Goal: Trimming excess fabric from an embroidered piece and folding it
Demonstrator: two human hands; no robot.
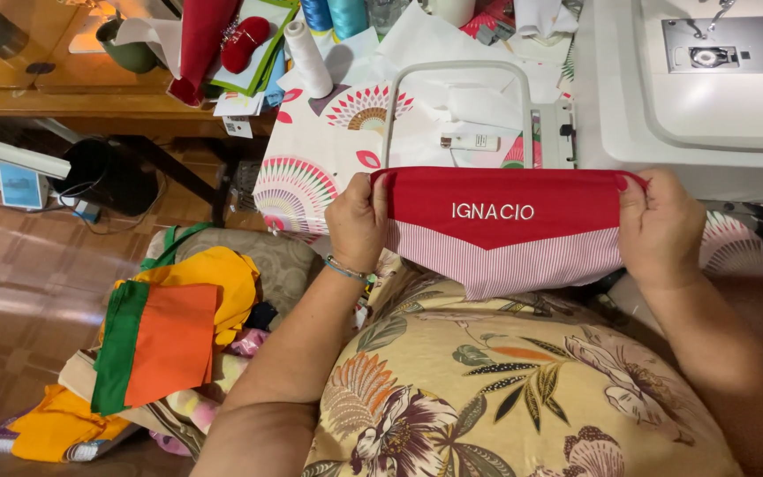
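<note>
I hold a red fabric piece (505,199) stretched flat between both hands, just in front of the table edge. It has white embroidered lettering across its middle and a red-and-white striped lower part (523,263). My left hand (357,221) pinches its left end. My right hand (660,225) pinches its right end. A bracelet sits on my left wrist.
A white sewing machine (708,79) stands at the right, with a white embroidery hoop frame (457,97) beside it on a patterned tablecloth (311,168). Thread spools (308,57) and fabric lie at the back. A pile of orange, green and yellow cloth (165,340) rests at my left.
</note>
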